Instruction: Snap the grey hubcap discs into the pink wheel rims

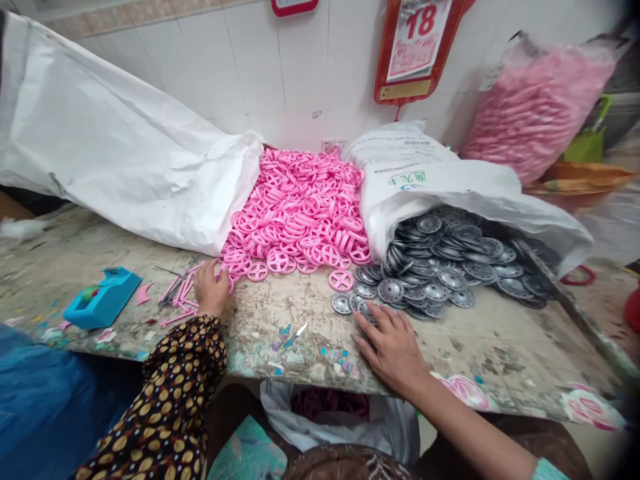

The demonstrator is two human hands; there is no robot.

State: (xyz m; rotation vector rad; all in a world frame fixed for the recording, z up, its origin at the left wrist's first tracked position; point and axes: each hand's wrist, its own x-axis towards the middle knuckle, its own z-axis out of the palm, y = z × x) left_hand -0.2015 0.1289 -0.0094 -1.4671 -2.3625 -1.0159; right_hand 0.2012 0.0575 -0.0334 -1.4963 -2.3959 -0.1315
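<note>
1. Two bare hands lie on the scarred bench top (280, 340) in front of the heap of pink spoked wheels (295, 213), the landmark here; the left hand (213, 290) sits at the heap's front-left edge, relaxed and apparently open, fingertips at the nearest wheels, with nothing visibly held; the right hand (393, 350) lies spread open to the heap's right, fingertips on the grey wheels (425, 267).
2. Much stock lies loose: the pink heap stands deep, and right of it the grey wheels spill from a white sack (450, 193); one pink wheel (341, 280) lies alone just in front of the heap, and no pink wheel shows joined to a grey one.
3. Below the bench edge, in front of the heap, a white plastic bag (320, 427) holds dark wheels (their colour is dim in shadow).
4. Left of the heap lie pink plastic runners (180, 290) and a blue plastic box (103, 298); behind it rises a white tiled wall (250, 67), with a red-framed calendar (417, 47) hanging there; farther right sits a bulging bag of pink parts (535, 107).
</note>
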